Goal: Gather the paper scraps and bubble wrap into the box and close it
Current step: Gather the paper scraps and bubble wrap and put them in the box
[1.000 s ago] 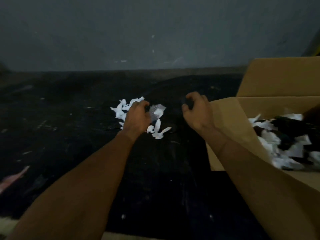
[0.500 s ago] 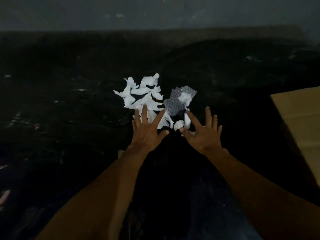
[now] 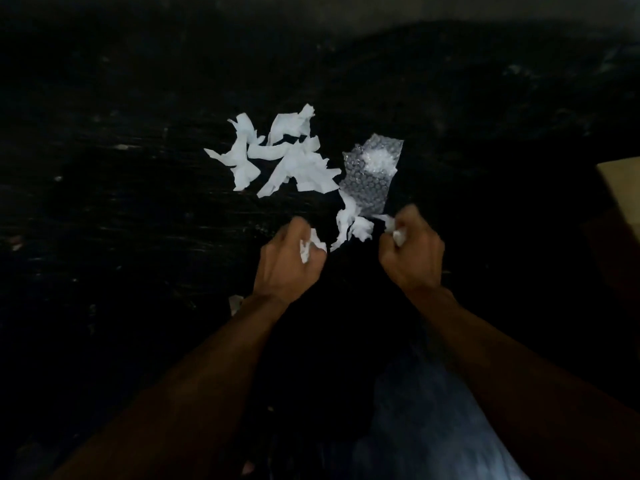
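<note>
While the left hand (image 3: 289,263) and right hand (image 3: 412,252) each clench a few paper scraps (image 3: 298,164), most scraps and the bubble wrap (image 3: 372,174) lie on the floor (image 3: 138,237), not yet in the box (image 3: 623,188).

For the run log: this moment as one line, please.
left hand: grips paper scraps | right hand: grips scraps too | pile: loose on dark surface | bubble wrap: lying right of pile | box: right edge
</note>
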The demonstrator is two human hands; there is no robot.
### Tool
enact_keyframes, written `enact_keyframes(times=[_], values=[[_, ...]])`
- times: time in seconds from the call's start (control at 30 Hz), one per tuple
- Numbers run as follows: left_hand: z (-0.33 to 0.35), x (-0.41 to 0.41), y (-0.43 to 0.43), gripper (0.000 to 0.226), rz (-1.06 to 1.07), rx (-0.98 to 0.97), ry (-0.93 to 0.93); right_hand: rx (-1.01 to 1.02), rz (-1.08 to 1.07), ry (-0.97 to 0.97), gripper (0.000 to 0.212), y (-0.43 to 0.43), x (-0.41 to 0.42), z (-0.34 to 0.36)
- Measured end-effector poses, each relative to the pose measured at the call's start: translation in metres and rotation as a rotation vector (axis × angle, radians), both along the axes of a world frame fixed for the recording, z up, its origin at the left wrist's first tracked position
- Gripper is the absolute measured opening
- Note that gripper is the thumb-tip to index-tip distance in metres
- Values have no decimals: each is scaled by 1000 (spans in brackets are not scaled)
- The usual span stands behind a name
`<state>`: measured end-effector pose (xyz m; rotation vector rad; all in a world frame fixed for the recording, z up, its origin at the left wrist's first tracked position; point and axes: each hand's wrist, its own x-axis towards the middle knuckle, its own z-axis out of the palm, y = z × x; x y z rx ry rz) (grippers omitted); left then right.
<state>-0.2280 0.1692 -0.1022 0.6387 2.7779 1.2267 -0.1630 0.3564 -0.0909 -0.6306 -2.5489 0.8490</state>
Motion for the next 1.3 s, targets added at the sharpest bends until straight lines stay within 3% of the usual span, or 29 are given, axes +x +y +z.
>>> enact_keyframes(times=[0.07,0.13,0.27,0.33,0.5,0.63,0.73,0.8,0.93,1.07,1.2,1.3], values=[[5,-6,-3,28,54,41,-13,-51,-25,56,26,-1,-6,14],[5,-15,-5,47,93,-74,-11,-24,22,-7,49,-3,-22,24],[-6,-19,-4,71,130,-401,-82,76,126,-502,78,-11,-51,9],[-13,-13,-2,71,111,-441,-45,195,111,-580,75,-18,-50,-4],[-23,-3,-4,49,142,-467,139,439,87,-420,46,-21,-47,-13],[-20,4,-9,38,220,-356,51,218,259,-199,28,-16,-39,-15],[-3,3,-16,32,239,-260,-88,74,199,-250,34,-17,-19,-4],[15,6,-18,30,214,-196,-60,10,197,-275,36,-13,-6,10],[68,7,7,35,112,-27,27,-55,124,-184,43,17,11,64],[140,7,69,28,-69,54,166,-46,98,58,33,66,30,144],[221,40,143,43,-149,150,220,-22,23,277,30,132,77,219],[261,82,204,47,-210,237,249,58,-26,338,21,197,137,252]])
